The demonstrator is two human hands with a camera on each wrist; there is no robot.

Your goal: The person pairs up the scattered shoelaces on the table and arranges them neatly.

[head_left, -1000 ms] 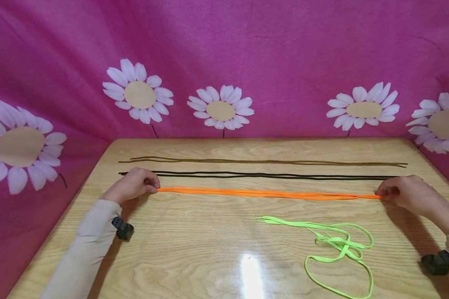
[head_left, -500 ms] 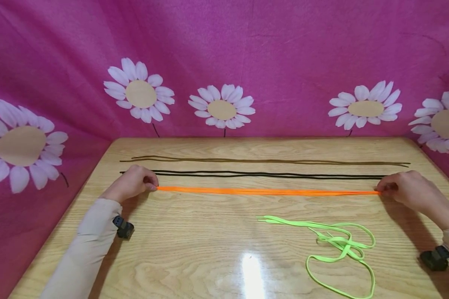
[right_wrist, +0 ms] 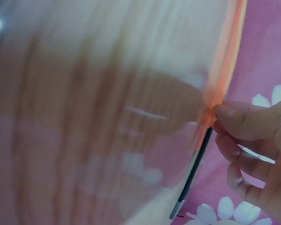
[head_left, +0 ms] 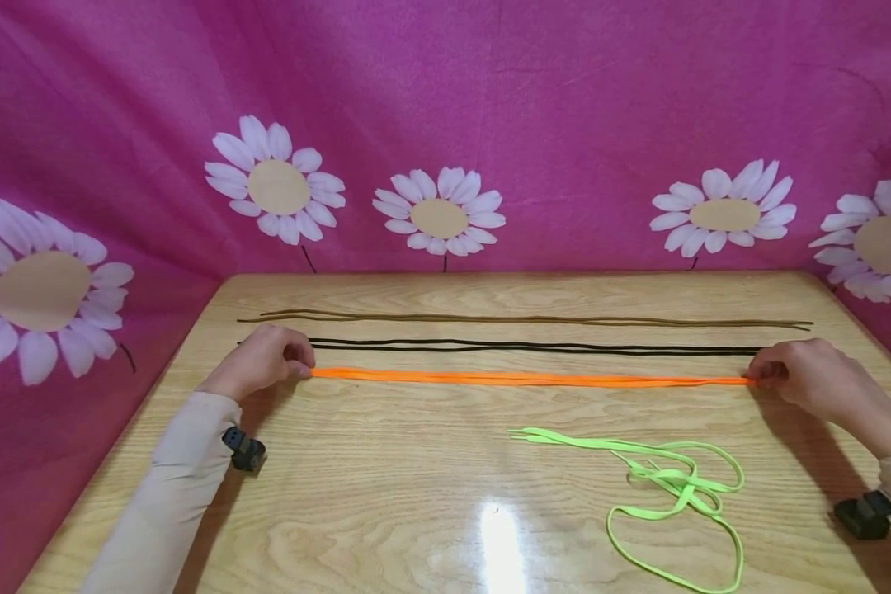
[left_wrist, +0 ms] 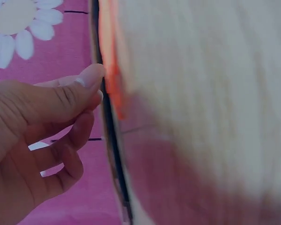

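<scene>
An orange shoelace (head_left: pixel 520 379), folded in two strands, stretches nearly straight across the table in the head view. My left hand (head_left: pixel 271 360) pinches its left end between thumb and forefinger; the lace tip pokes out past the thumb in the left wrist view. At the other end, my right hand (head_left: pixel 817 378) pinches the lace between thumb and fingertips (right_wrist: pixel 225 112). Just behind it lies a black shoelace (head_left: pixel 445 341), doubled and roughly parallel, its right end hidden by my right hand. A doubled brown shoelace (head_left: pixel 490 318) runs parallel farther back.
A loosely looped lime-green shoelace (head_left: pixel 686 495) lies on the wooden table (head_left: pixel 386 511), front right of the orange one. A magenta cloth (head_left: pixel 564 107) with large white flowers hangs along the back and sides. Small black wrist cameras sit on both sleeves.
The orange shoelace has straightened, its two strands closer together, and shifted slightly toward the black one. Both hands have moved back a little, still pinching its ends.
</scene>
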